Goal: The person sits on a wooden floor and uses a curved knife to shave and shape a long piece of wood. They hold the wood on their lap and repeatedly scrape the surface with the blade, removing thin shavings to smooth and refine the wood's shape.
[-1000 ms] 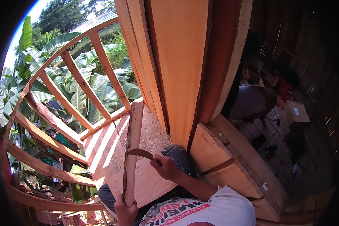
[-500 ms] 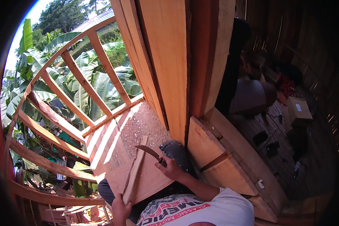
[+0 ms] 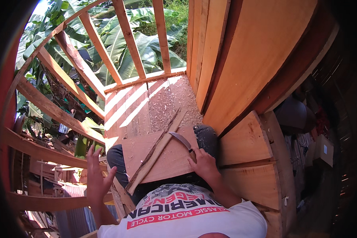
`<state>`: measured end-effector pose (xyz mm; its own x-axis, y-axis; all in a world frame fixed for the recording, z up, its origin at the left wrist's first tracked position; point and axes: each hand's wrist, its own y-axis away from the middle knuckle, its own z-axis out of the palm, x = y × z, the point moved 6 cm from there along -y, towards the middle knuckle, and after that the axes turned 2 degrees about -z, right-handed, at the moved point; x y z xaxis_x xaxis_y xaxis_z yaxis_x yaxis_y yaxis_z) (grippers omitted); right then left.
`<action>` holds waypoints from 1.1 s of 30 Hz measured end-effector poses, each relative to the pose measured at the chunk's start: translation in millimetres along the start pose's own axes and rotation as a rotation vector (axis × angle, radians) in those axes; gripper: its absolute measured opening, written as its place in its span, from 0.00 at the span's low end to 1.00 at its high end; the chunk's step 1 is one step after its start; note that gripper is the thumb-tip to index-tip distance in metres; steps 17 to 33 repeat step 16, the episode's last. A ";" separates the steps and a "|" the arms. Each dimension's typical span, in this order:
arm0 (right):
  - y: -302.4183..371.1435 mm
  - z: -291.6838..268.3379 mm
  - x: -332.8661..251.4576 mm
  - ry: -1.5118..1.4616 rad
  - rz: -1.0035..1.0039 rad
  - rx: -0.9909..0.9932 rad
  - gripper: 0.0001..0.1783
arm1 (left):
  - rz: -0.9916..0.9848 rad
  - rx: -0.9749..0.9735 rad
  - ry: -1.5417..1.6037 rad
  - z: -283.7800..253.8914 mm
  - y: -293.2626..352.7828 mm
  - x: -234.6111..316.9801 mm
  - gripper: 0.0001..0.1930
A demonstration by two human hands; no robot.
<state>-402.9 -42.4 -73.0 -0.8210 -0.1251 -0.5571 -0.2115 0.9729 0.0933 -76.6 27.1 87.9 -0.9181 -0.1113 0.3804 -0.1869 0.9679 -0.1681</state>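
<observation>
A long strip of wood (image 3: 156, 150) with a dark, bark-like edge lies slantwise over a flat board (image 3: 137, 152) across my lap. My right hand (image 3: 204, 164) is closed round the handle of a curved knife (image 3: 180, 139). The blade points up and left, its tip at the strip's edge. My left hand (image 3: 99, 174) is raised off to the left, fingers stretched out, with nothing in it and apart from the strip.
Wood shavings (image 3: 178, 99) litter the plank floor ahead. A slatted wooden railing (image 3: 125, 81) curves along the front and left, banana plants (image 3: 125, 51) beyond it. Tall boards (image 3: 258, 51) rise at the right. A cardboard box (image 3: 324, 150) sits in the dark interior.
My left hand has let go of the strip's near end and lifted away to the left. The strip now rests on the board. The knife remains in my right hand; the view has turned.
</observation>
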 end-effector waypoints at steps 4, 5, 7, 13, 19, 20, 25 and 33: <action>8.0 -20.6 -4.3 0.011 0.003 -0.046 0.25 | 0.018 0.054 0.063 -11.1 -10.4 -10.0 0.38; 8.0 -29.5 -10.5 -0.052 -0.021 -0.069 0.25 | 0.020 0.068 0.078 -15.8 -12.6 -12.6 0.37; 5.8 -49.6 -19.4 -0.168 -0.064 -0.107 0.25 | 0.016 0.103 0.090 -19.7 -17.7 -22.6 0.36; 11.8 -183.1 -79.6 -0.744 -0.562 0.348 0.26 | 0.011 0.150 0.202 -33.0 -41.0 -36.8 0.35; 28.8 -236.4 -115.0 -0.717 -0.863 0.552 0.32 | 0.047 0.156 0.238 -19.1 -54.6 -46.1 0.35; 28.8 -236.4 -115.0 -0.717 -0.863 0.552 0.32 | 0.047 0.156 0.238 -19.1 -54.6 -46.1 0.35; 28.8 -236.4 -115.0 -0.717 -0.863 0.552 0.32 | 0.047 0.156 0.238 -19.1 -54.6 -46.1 0.35; 28.8 -236.4 -115.0 -0.717 -0.863 0.552 0.32 | 0.047 0.156 0.238 -19.1 -54.6 -46.1 0.35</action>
